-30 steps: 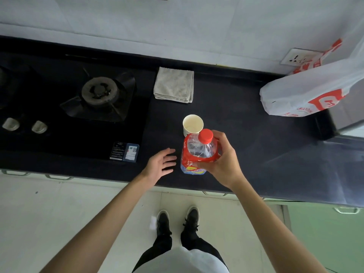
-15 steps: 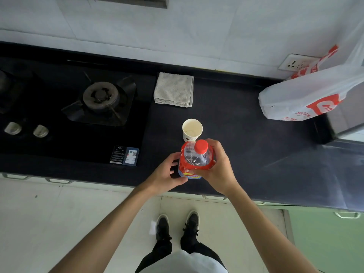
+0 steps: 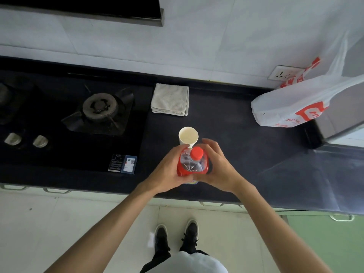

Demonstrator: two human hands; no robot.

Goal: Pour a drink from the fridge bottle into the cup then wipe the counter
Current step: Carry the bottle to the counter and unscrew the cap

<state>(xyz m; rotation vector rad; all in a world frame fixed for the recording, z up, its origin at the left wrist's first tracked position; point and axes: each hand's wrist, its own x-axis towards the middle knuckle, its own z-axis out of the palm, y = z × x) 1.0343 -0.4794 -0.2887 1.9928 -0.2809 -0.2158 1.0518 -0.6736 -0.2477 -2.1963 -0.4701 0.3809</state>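
Note:
A clear bottle (image 3: 192, 164) with a red label and a red cap stands upright near the front edge of the dark counter (image 3: 246, 146). My left hand (image 3: 169, 170) grips its left side and my right hand (image 3: 218, 168) wraps round its right side. The cap is on. Just behind the bottle stands an empty white paper cup (image 3: 188, 135). A folded grey cloth (image 3: 170, 99) lies further back by the wall.
A black gas hob (image 3: 78, 119) with a round burner (image 3: 99, 106) and two knobs fills the counter's left half. A white and red plastic bag (image 3: 301, 103) sits at the back right beside a wall socket (image 3: 283, 72). A range hood (image 3: 82, 10) hangs above.
My left hand left the counter and closed on the bottle's left side. The bottle shifted slightly nearer the counter's front edge, and both hands now hold it.

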